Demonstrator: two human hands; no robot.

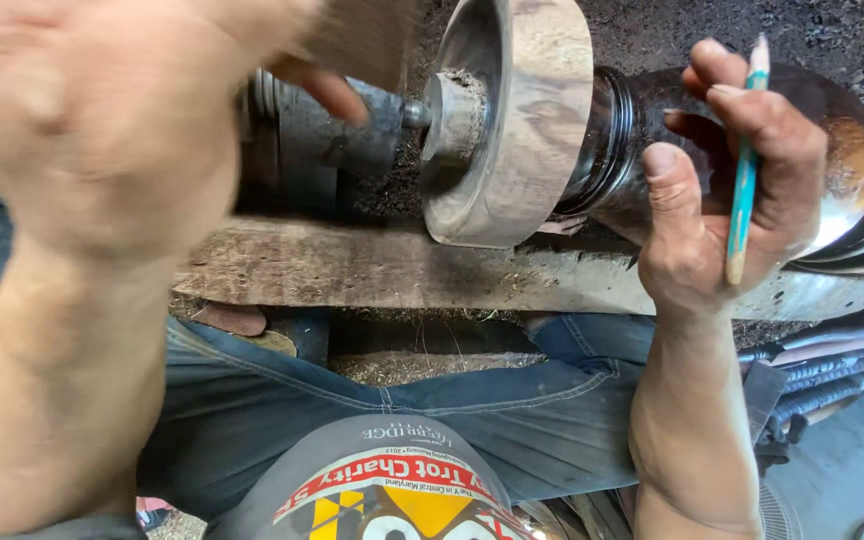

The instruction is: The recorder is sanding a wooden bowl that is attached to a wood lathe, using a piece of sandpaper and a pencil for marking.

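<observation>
While our right hand [722,210] grips the dark, rounded metal chuck housing [832,150] of the lathe, it also pinches a slim teal pencil [745,165] upright between the first two fingers — so that hand is closed and doubly occupied. Just to its left, touching the metal threads, sits the round, pale grey-brown wooden bowl blank [512,120], mounted on edge with its hollowed face turned away from that hand.

Our left hand [102,110] is close to the camera and blurred; its fingers curl toward the dark steel tailstock [322,130], whose point meets the small wooden stub [457,115] at the bowl's centre. Whether that hand actually holds anything we cannot tell.

Below both hands lies a rough, weathered wooden plank [372,268], dusted with shavings.

Judging by its shape, the bowl looks well along — rim rounded, inside hollowed — yet the centre stub remains and the surface looks unfinished, so some work seems left.
</observation>
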